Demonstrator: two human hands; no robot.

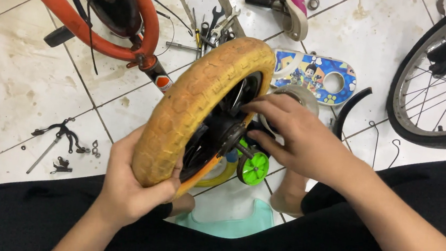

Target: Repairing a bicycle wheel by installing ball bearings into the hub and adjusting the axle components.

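A white tiled floor [18, 64], stained and scattered with parts, fills the view from above. At the right edge stands a large spoked bicycle wheel [435, 79] with a black tyre; at upper left lies an orange bicycle frame [76, 21], a red-and-white label band on its tube end. Centre frame, a small wheel with a worn yellow-orange tyre [193, 101] is held upright over the person's lap — the left hand [129, 182] wraps its lower rim, grip pressed shut on the tyre, thumb on the near sidewall. The right hand [299, 140] reaches in from the right, its fingertips pinching at the black hub [230, 137] and its axle. Just behind the wheel lies a blue chain guard [313, 74], oblong with a round hole, printed with bright cartoon figures. Below the hub sits a small green training wheel [254, 168]. Near the top, a cluster of spanners and tools [212, 30] rests on the tiles — and at left, a black brake caliper [61, 133] with loose nuts beside it.
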